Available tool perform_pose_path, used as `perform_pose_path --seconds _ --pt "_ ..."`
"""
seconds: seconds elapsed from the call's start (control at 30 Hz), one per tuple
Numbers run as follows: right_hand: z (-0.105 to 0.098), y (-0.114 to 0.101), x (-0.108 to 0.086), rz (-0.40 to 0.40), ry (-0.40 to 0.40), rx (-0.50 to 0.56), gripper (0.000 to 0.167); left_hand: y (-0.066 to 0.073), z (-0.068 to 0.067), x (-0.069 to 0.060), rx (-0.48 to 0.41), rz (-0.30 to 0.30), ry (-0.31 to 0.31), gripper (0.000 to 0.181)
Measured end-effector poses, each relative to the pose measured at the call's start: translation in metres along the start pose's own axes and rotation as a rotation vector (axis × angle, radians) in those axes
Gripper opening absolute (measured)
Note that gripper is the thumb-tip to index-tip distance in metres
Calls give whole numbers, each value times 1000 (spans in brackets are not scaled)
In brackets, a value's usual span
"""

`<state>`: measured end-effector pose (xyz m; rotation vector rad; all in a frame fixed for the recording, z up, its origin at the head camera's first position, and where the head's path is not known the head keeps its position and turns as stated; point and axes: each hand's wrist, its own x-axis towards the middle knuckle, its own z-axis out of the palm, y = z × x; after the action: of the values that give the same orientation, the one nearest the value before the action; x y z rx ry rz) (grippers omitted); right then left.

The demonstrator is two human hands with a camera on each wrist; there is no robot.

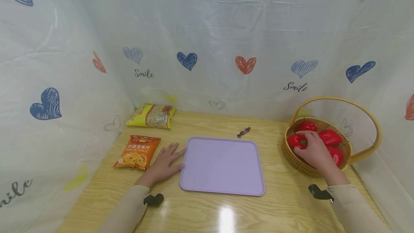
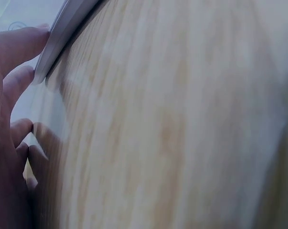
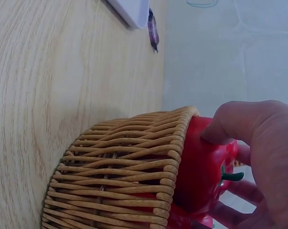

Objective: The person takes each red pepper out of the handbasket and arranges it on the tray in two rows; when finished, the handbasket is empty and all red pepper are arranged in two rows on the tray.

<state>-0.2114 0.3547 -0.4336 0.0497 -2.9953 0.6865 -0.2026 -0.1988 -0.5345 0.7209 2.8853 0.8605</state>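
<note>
In the head view a wicker basket [image 1: 299, 163] at the right holds several red bell peppers [image 1: 330, 137]. My right hand [image 1: 313, 150] reaches inside and grips a red bell pepper [image 1: 293, 141] with a green stem. The right wrist view shows the thumb on one side of that pepper [image 3: 196, 167] and curled fingers round the other, just at the basket's rim. A lilac tray [image 1: 223, 166] lies flat at mid-table. My left hand [image 1: 165, 164] rests beside it, fingers spread and fairly straight, thumb and index fingertip touching its left edge.
An orange snack bag [image 1: 137, 152] lies left of the left hand. Behind it is a yellow bag with a clear window [image 1: 153, 116]. A small purple-wrapped candy [image 1: 244, 132] lies behind the tray. The basket's tall handle [image 1: 372, 118] leans right, and a heart-printed curtain surrounds the table.
</note>
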Motion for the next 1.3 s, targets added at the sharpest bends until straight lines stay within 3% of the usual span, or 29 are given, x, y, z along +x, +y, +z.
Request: perform_pose_path --seconds 0.6,1.03,1.3 --pt "-2 -4 -3 -28 46 -24 59 0 -1 1 -2 -22 -19 67" --pt "-14 -15 -1 13 35 -29 70 1 0 2 0 -26 -27 68" --pt "-18 -20 -3 -30 70 -32 67 3 -1 0 -10 -33 -22 68"
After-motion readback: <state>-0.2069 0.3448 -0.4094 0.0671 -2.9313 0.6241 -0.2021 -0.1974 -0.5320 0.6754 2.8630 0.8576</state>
